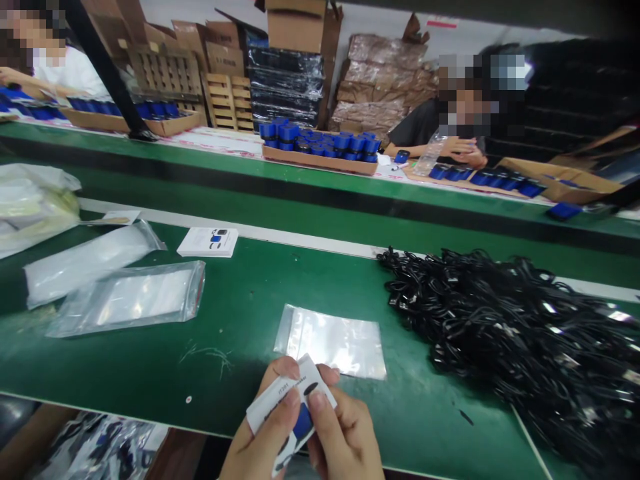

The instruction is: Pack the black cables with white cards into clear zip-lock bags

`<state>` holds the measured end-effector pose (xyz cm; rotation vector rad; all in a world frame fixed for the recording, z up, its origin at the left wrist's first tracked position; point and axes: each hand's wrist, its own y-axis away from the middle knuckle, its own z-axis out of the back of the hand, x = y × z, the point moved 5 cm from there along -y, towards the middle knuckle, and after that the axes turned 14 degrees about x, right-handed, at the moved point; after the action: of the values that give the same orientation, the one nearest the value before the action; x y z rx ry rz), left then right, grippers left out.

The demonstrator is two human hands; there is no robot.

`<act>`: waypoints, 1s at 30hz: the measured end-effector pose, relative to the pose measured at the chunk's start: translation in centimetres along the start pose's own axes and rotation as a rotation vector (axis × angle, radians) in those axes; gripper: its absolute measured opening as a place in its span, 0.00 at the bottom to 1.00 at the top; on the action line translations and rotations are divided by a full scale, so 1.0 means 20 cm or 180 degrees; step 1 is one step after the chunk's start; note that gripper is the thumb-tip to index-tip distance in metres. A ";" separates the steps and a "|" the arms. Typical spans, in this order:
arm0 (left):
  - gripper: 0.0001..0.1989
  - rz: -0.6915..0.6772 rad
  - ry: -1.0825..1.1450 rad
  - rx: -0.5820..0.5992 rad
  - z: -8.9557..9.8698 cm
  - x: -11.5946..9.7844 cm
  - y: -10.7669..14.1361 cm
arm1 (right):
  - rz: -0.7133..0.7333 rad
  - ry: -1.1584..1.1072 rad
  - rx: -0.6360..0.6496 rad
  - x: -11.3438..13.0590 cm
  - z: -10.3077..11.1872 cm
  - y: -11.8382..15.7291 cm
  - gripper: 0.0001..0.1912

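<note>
Near the bottom centre, my left hand [270,417] and my right hand [343,427] both grip a white printed leaflet [301,421] with dark and blue pictures on it. Thumbs press on its face, close together, and the paper looks bent between them. Just beyond my fingers, clear plastic bags [335,340] lie flat on the green table [240,360]. A stack of printed leaflets [208,242] rests farther back on the left. On the right is a large heap of black cables [490,320].
Packs of clear bags [135,297] and a bulging plastic bag [35,207] lie at the left. Below the table edge is a box of bagged items [110,447]. Across the belt [310,203] stand trays of blue items [320,160]; two people sit there.
</note>
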<state>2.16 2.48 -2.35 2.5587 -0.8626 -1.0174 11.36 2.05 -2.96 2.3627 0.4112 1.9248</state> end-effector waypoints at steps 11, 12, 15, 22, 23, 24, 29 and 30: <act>0.21 0.0093 0.0021 -0.0119 -0.02 0.02 -0.01 | -0.0148 -0.0366 0.0477 -0.08 -0.04 0.02 0.29; 0.21 0.0026 0.0030 -0.0073 -0.03 0.02 -0.01 | -0.0181 -0.0418 0.0438 -0.09 -0.04 0.02 0.29; 0.19 -0.0197 -0.0041 -0.0014 -0.04 0.02 -0.01 | -0.0195 -0.0517 0.0345 -0.07 -0.05 0.01 0.29; 0.13 -0.0975 0.0128 -0.0181 -0.01 -0.03 -0.04 | -0.0072 -0.0770 0.0410 -0.11 -0.09 0.01 0.26; 0.13 -0.1022 0.0122 -0.0159 -0.02 -0.04 -0.04 | -0.0055 -0.0816 0.0434 -0.12 -0.10 0.02 0.26; 0.12 -0.1013 0.0105 -0.0150 -0.02 -0.03 -0.04 | -0.0040 -0.0854 0.0489 -0.13 -0.10 0.02 0.25; 0.14 -0.0753 0.0068 0.0113 -0.01 0.00 -0.03 | 0.0041 -0.0855 0.0581 -0.11 -0.09 0.01 0.24; 0.16 -0.0725 0.0085 0.0276 -0.01 0.01 -0.04 | 0.0031 -0.0802 0.0583 -0.10 -0.08 0.01 0.24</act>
<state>2.72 2.97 -2.56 2.7870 -0.6316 -1.0245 9.38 1.21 -4.51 2.6816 0.5778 1.6253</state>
